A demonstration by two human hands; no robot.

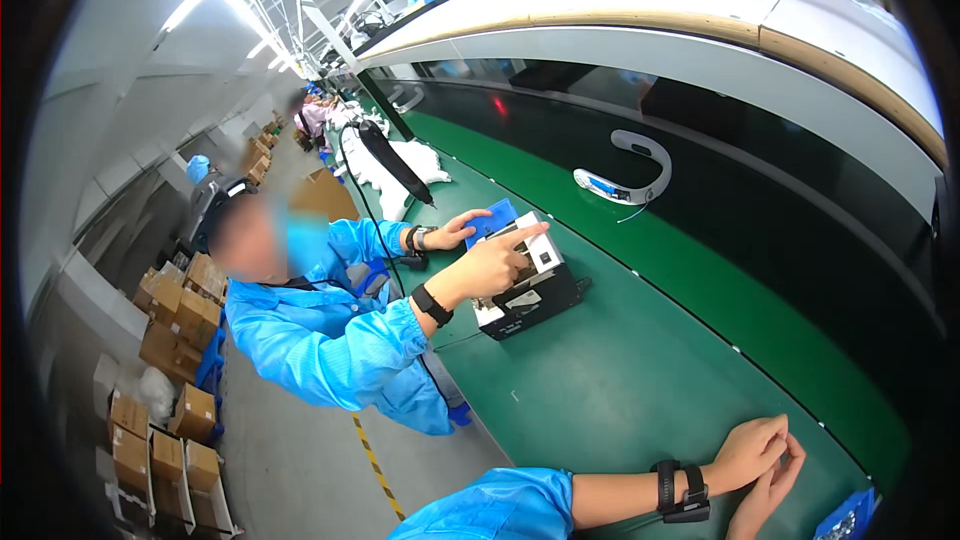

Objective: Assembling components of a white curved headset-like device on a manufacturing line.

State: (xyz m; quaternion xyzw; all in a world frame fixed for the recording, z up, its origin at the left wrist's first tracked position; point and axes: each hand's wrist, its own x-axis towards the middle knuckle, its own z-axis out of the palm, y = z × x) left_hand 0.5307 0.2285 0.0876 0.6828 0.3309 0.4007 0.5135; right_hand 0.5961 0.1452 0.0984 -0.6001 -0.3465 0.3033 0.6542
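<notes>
My left hand rests over the green bench at the lower right, its fingers curled in loosely with nothing visible in them. Two black bands circle that wrist, below a blue sleeve. Against its fingertips lies my right hand, fingers stretched and partly hidden where the two hands meet; no object shows in it. Further off, a co-worker's hands are on a black and white box-shaped device, one finger reaching across its white top panel. A blue tray is at the co-worker's other hand.
A blue bin of small parts stands at the bench's lower right. On the dark belt lies a curved white part with a wire. A black power screwdriver hangs beyond the device, near white parts. Cardboard boxes line the floor.
</notes>
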